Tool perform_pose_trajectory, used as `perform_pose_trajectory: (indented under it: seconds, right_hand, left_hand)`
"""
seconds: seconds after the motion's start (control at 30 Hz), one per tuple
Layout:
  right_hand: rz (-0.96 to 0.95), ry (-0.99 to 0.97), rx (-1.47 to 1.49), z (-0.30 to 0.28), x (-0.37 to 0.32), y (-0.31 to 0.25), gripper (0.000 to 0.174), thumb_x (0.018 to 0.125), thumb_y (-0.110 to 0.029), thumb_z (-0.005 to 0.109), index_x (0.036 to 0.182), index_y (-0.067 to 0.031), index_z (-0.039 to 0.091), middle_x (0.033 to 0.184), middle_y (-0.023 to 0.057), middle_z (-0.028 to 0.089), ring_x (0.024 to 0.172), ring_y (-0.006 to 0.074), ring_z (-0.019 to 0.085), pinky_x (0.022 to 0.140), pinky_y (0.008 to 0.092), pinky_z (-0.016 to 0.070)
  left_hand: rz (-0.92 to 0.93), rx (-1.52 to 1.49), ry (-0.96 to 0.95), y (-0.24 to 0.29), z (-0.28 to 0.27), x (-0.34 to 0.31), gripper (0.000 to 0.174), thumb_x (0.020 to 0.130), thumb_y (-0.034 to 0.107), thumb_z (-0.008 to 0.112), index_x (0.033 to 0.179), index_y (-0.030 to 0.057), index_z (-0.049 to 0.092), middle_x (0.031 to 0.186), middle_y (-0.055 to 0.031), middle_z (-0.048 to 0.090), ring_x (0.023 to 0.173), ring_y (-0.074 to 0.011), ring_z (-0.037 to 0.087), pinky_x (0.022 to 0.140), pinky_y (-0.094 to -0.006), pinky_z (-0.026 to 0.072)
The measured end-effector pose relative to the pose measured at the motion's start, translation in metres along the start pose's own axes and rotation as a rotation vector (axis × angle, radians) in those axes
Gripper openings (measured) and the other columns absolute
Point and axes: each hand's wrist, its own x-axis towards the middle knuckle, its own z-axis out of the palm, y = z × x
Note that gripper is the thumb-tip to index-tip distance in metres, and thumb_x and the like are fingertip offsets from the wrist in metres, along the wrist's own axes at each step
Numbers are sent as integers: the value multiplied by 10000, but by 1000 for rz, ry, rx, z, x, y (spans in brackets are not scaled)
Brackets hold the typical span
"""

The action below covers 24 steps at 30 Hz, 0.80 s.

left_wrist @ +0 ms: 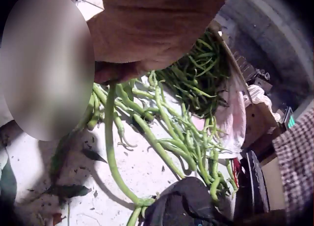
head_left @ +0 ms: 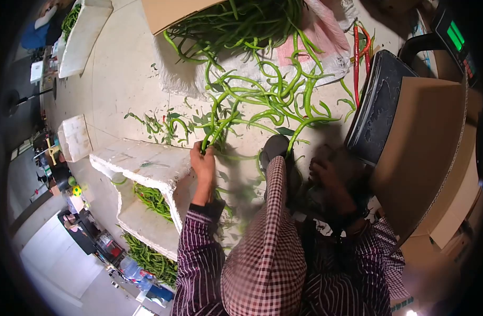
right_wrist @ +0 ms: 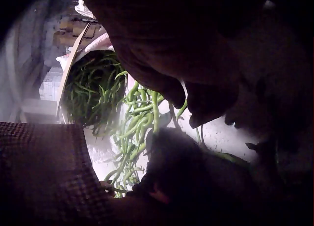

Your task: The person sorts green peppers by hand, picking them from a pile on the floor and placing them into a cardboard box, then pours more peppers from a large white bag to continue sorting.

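Note:
Long green peppers [head_left: 273,95] lie spread over the pale floor and a white and pink sack [head_left: 326,42]. The left hand [head_left: 203,171] pinches green peppers near a foam box; in the left wrist view this hand [left_wrist: 152,29] has a long pepper [left_wrist: 112,152] hanging from its fingers. In shadow to the right of a dark shoe [head_left: 277,147], the right hand [head_left: 328,176] has its fingers bent; whether it holds anything is hidden. The right wrist view shows the same hand [right_wrist: 171,49] dark above the floor, with peppers [right_wrist: 140,118] beyond it.
A foam box [head_left: 146,163] with peppers stands at the left. At the top, a cardboard box [head_left: 173,13] lies beside heaped peppers. To the right are a black-topped scale [head_left: 378,105], red peppers [head_left: 356,68] and a large cardboard box [head_left: 420,147]. Leaf scraps [head_left: 160,126] litter the floor.

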Motion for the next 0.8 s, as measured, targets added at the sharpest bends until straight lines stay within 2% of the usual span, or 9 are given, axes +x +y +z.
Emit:
perform_pose_trajectory:
  seconds: [0.17, 0.27, 0.33, 0.4, 0.47, 0.53, 0.6, 0.67, 0.8]
  right_hand:
    - [8, 7, -15, 9, -7, -23, 299, 902, -181, 588, 1155, -22, 585, 966, 80, 665, 793, 164, 644, 648, 285, 487]
    - [-6, 14, -29, 9, -7, -28, 292, 903, -183, 588, 1152, -29, 589, 967, 76, 666, 802, 163, 644, 646, 281, 485]
    - [-11, 16, -34, 10, -7, -28, 291, 904, -183, 588, 1151, -31, 591, 968, 75, 666, 806, 162, 644, 643, 279, 484]
    - [-34, 6, -56, 6, -5, -25, 291, 908, -182, 583, 1155, -29, 591, 976, 79, 666, 813, 162, 643, 658, 287, 490]
    - [-11, 7, -52, 5, -7, -23, 291, 910, -180, 580, 1157, -26, 590, 983, 82, 665, 814, 164, 644, 669, 289, 494]
    - [0, 8, -45, 6, -8, -27, 292, 912, -178, 577, 1159, -23, 589, 989, 85, 664, 816, 166, 644, 679, 292, 498]
    - [-1, -9, -40, 5, -12, -30, 296, 913, -173, 576, 1163, -16, 585, 999, 89, 661, 821, 169, 643, 693, 292, 505]
    - [1, -1, -38, 5, -15, -30, 299, 912, -174, 579, 1163, -11, 584, 1001, 90, 660, 829, 172, 643, 695, 291, 507]
    - [45, 14, -11, 8, -13, -27, 309, 912, -181, 583, 1165, -3, 579, 1009, 92, 657, 852, 174, 644, 701, 296, 515]
  left_hand:
    - [-77, -85, -249, -16, -13, -25, 222, 867, 146, 594, 1039, 14, 640, 870, -154, 650, 796, -245, 604, 752, -347, 463]
    - [70, 103, -114, -27, -12, -34, 250, 891, 110, 582, 1083, -44, 625, 954, -170, 685, 865, -215, 629, 800, -337, 478]
    - [75, -13, -31, -17, -12, -40, 214, 896, 104, 597, 1035, -57, 625, 916, -144, 674, 846, -178, 617, 792, -308, 482]
    - [-109, -617, 83, 47, -16, -52, 204, 896, 151, 631, 980, -35, 629, 833, -109, 638, 797, -129, 587, 761, -269, 480]
    - [-136, -534, 76, 42, -22, -54, 217, 895, 184, 651, 950, -24, 621, 793, -73, 598, 762, -102, 554, 730, -256, 475]
    - [-27, 110, -173, 32, -23, -52, 229, 901, 194, 647, 980, -19, 621, 818, -83, 609, 749, -130, 553, 722, -299, 483]
    - [-35, 186, -205, 22, -18, -48, 223, 890, 163, 646, 1021, -15, 622, 901, -116, 615, 777, -196, 576, 738, -336, 484]
    - [571, 285, 202, 24, -16, -47, 248, 875, 142, 644, 1081, 6, 620, 1013, -159, 598, 853, -270, 582, 774, -360, 476]
    - [391, 112, -111, 45, -20, -62, 366, 792, 9, 616, 1156, 47, 604, 1068, -179, 557, 934, -314, 566, 805, -373, 470]
